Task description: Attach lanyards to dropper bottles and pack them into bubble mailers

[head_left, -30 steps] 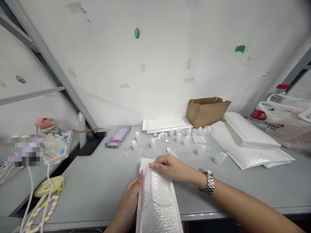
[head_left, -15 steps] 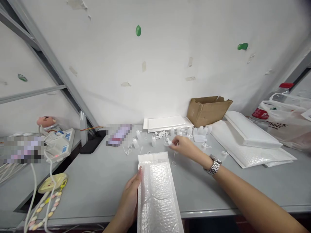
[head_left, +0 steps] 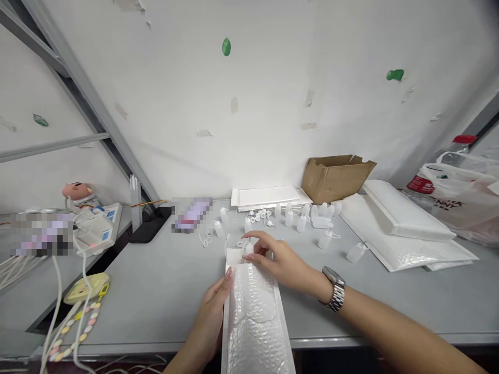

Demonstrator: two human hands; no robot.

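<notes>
A white bubble mailer (head_left: 257,322) lies upright in front of me, its top end toward the wall. My left hand (head_left: 214,306) grips its left edge, thumb on the front face. At the mailer's top end, my right hand (head_left: 273,254) holds a small white bottle (head_left: 248,248) between thumb and fingers. Several similar small bottles, such as one at the right (head_left: 355,253), stand or lean on the grey table (head_left: 163,296). Loose white caps (head_left: 260,214) lie in a group behind my right hand.
A cardboard box (head_left: 338,179) stands against the wall, beside flat white packages (head_left: 268,197). More bubble mailers (head_left: 405,223) and a plastic bag (head_left: 463,202) are at the right. A blurred phone (head_left: 193,214), power strip (head_left: 103,228) and cables are at the left.
My right hand has moved left and nearer, bringing a small bottle from the group of caps to the mailer's top end. My left hand keeps its hold on the mailer.
</notes>
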